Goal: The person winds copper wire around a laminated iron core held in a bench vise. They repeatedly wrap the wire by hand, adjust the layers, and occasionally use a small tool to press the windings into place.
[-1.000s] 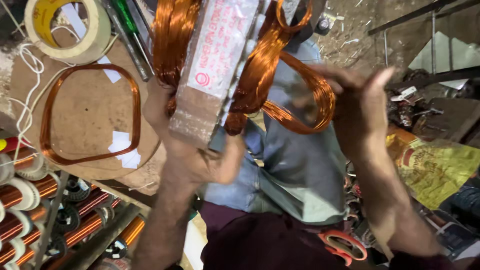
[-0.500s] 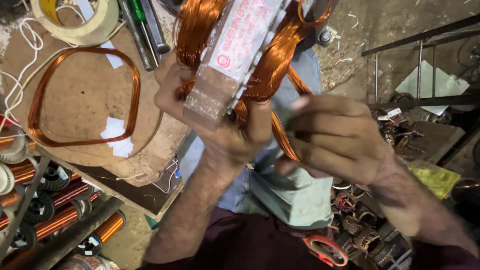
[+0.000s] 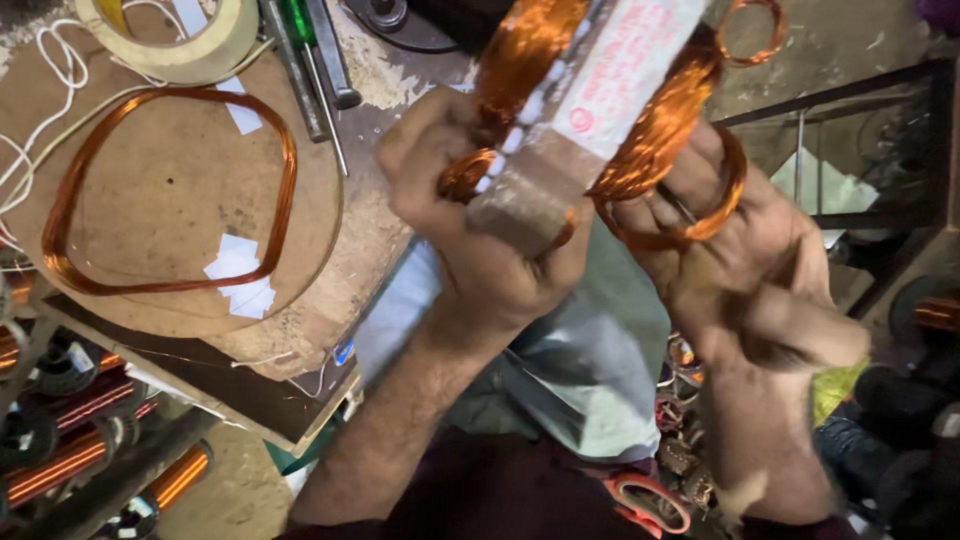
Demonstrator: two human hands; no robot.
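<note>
I hold a motor stator core [image 3: 585, 110] wound with copper wire coils up in front of me. A strip of white insulating paper covers its side. My left hand [image 3: 480, 240] grips the core's lower end from underneath, fingers wrapped around a copper coil [image 3: 520, 50]. My right hand [image 3: 740, 250] sits at the right side of the core, its fingers pushed into a loop of copper coil [image 3: 700, 200] that hangs off that side.
A wooden bench top [image 3: 180, 200] at left carries a loose copper wire loop [image 3: 70, 190], white paper scraps, a roll of tape [image 3: 180, 40], screwdrivers [image 3: 310, 60] and white cord. Spools of copper wire [image 3: 70, 460] lie below left. Red-handled scissors [image 3: 645, 500] lie near my lap.
The stator has shifted right and higher in view. My right hand moved from in front of the core up to its right side, into the coil loop.
</note>
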